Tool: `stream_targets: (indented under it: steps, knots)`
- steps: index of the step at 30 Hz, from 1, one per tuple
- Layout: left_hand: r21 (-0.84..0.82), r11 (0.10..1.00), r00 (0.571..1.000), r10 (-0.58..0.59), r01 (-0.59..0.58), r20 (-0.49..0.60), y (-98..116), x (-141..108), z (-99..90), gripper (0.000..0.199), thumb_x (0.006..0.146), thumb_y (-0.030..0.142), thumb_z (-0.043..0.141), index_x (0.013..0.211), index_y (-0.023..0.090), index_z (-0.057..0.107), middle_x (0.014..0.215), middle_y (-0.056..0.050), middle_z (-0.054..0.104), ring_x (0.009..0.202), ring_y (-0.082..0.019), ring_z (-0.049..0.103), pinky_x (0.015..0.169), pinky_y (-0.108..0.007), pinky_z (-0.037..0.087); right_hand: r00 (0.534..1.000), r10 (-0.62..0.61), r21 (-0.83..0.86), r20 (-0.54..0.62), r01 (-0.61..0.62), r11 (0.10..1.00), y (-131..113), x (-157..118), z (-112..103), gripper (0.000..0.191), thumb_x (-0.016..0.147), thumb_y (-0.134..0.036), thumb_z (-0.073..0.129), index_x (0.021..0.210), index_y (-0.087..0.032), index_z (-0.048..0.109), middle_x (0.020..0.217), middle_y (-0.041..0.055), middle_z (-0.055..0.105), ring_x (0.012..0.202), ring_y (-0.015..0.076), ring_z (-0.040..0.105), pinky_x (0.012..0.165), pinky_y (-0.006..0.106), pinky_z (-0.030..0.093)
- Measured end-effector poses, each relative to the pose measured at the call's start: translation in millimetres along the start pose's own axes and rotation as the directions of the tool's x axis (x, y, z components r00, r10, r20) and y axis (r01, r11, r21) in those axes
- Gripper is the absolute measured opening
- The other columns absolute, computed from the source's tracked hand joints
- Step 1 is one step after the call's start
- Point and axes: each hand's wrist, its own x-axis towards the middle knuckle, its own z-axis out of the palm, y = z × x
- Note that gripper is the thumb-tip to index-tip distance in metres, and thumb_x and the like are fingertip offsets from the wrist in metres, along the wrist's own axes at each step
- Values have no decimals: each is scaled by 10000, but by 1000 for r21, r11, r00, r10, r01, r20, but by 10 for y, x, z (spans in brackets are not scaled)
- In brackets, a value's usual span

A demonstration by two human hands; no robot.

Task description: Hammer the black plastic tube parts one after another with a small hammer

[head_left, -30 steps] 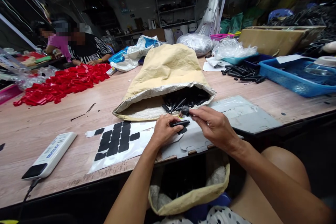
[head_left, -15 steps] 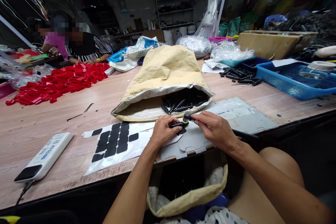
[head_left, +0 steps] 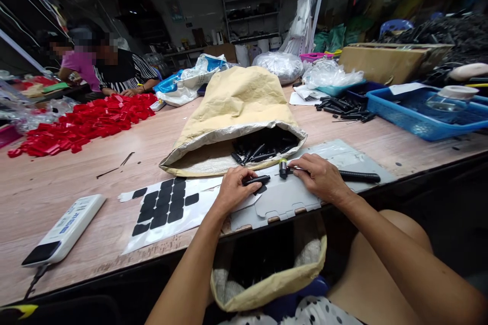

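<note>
My left hand [head_left: 237, 188] is closed on a slim black plastic piece [head_left: 258, 181], pressing it down at the edge of the grey cardboard [head_left: 290, 202]. To its right, my right hand [head_left: 319, 176] grips a small hammer by its shaft. The hammer's head [head_left: 282, 168], ringed in yellow-green, rests close to the board, a short gap from the black piece. Its black ribbed handle [head_left: 360, 176] sticks out beyond my fingers. Just behind both hands lies the mouth of a tan woven sack [head_left: 244, 94] with several black pieces [head_left: 259, 151] inside.
At left are a white power bank [head_left: 64, 228] with a cable and a sheet of black stickers [head_left: 163, 203]. Red pieces [head_left: 87, 122] are heaped near two co-workers. A blue basket [head_left: 423, 124] stands at right. Another open sack [head_left: 274, 284] sits below the table edge.
The hammer head has moved off the black piece to the right and down toward the board, and its handle now shows more. My left hand stays on the black piece.
</note>
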Motion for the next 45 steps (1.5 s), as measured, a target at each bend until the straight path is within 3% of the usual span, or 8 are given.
stream_targets:
  steps: [12, 16, 19, 27, 30, 35, 39, 45]
  knots:
    - [44, 976, 963, 201, -212, 181, 437, -1077, 74, 303, 757, 301, 826, 1044, 333, 734, 1480, -47, 499, 1353, -351, 424, 1107, -517, 399, 1000, -2, -46, 13, 3, 999, -9, -12, 9, 223, 946, -238, 553, 1121, -238, 692, 972, 54, 682, 920, 230, 588, 816, 355, 464]
    - [-16, 1000, 996, 0, -1, -91, 403, -627, -80, 207, 879, 428, 677, 1005, 270, 724, 1134, -59, 710, 1079, -265, 621, 948, -405, 492, 1000, -5, -52, 10, 6, 999, -16, -13, 7, 218, 946, -239, 554, 1116, -235, 690, 967, 58, 682, 927, 236, 589, 810, 360, 465]
    - [31, 939, 903, -319, 342, -289, 305, -27, -224, 301, 924, 475, 550, 840, 230, 704, 882, -57, 745, 832, -239, 662, 734, -348, 488, 1000, 0, -48, 15, 0, 999, -14, -13, 3, 222, 949, -240, 556, 1127, -238, 689, 973, 53, 681, 925, 232, 587, 813, 354, 463]
    - [226, 712, 746, -613, 664, -260, -3, 735, -236, 274, 767, 457, 647, 722, 195, 714, 943, -190, 759, 938, -382, 693, 706, -406, 471, 1000, 13, -44, 14, -12, 999, -13, -9, -3, 213, 949, -240, 568, 1119, -248, 696, 972, 42, 678, 930, 222, 589, 813, 334, 450]
    - [219, 784, 808, -523, 581, -271, -2, 594, -287, 232, 785, 429, 651, 717, 213, 706, 846, -115, 755, 871, -316, 692, 686, -358, 455, 1000, 18, -43, 11, -18, 999, -15, -8, -2, 211, 946, -237, 570, 1112, -245, 699, 964, 43, 677, 921, 224, 588, 808, 340, 452]
    - [99, 988, 981, -102, 119, -162, 58, 204, -246, 191, 841, 409, 690, 912, 233, 705, 853, -12, 731, 807, -199, 637, 695, -291, 443, 1000, 17, -30, 8, -17, 999, -22, -9, -6, 207, 947, -236, 569, 1107, -240, 700, 966, 43, 677, 928, 226, 590, 816, 342, 458]
    - [151, 985, 996, 86, -83, -14, 52, 32, -26, 105, 829, 293, 741, 909, 233, 708, 875, -11, 703, 899, -219, 571, 799, -325, 426, 1000, 7, -38, 8, -7, 999, -24, -15, 2, 218, 949, -237, 565, 1122, -233, 699, 962, 47, 673, 928, 231, 588, 817, 350, 465]
    - [74, 995, 994, 72, -66, -77, -71, 9, 133, 160, 826, 291, 775, 965, 222, 735, 902, -27, 676, 912, -224, 552, 836, -345, 423, 1000, -3, -34, 5, 3, 999, 6, -12, 2, 211, 950, -237, 563, 1106, -235, 705, 954, 51, 684, 915, 229, 602, 805, 358, 485]
